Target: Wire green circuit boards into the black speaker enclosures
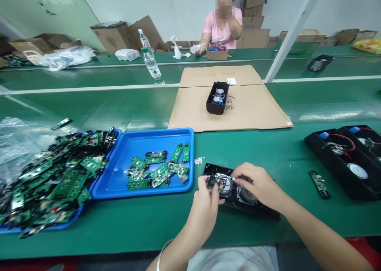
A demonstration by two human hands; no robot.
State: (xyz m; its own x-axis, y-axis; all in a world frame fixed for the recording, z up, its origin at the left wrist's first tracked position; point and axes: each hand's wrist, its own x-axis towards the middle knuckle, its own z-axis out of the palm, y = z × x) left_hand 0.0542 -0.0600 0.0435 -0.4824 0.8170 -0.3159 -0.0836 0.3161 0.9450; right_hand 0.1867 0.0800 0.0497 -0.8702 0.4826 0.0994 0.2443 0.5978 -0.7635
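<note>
Fingers of the left hand (205, 201) are clamped on a small green circuit board with a dark end (212, 181); fingers of the right hand (258, 179) are pinched together on a tiny white piece (233, 179), too small to tell what it is; thin red wires (222, 181) show between the two hands. The board is just above a long black plastic box (260, 210) with round silver speakers (247, 195) in it; maybe it is held so low because the wires are short; the box lies flat on the shiny green desk (143, 223), perhaps so both hands can be free.

Near the box is a little pile of white bits (199, 160); next comes a flat blue plastic tray (114, 179) with a few green boards (160, 173) in it, likely put close for easy picking; further left is a big messy heap of boards (59, 179).

One loose board (320, 184) lies to the right, near two open black boxes (333, 168); ahead, another black box (216, 108) sits on flat brown cardboard (190, 108), maybe to stop scratches.
</note>
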